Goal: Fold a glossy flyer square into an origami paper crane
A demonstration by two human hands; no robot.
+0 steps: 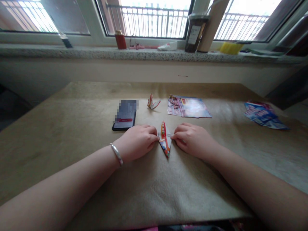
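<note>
A small folded paper (pixel 165 141), printed in red, orange and white and shaped like a narrow diamond, lies between my two hands on the table. My left hand (pixel 141 141), a silver bangle on its wrist, pinches the paper's left corner between thumb and forefinger. On the opposite side my right hand (pixel 191 139) grips the right corner the same way. Beyond the paper stands a small folded paper figure (pixel 152 102) with upright points, in red and white. A phone (pixel 125 115) lies flat just past my left hand, part of its screen blurred out.
Printed flyers (pixel 192 107) lie behind my right hand, and another fanned pile of blue and red leaflets (pixel 264 115) is at the table's right. A granite windowsill (pixel 96 55) behind the table (pixel 72 128) carries a red bottle (pixel 120 40) and a dark lidded container (pixel 195 33).
</note>
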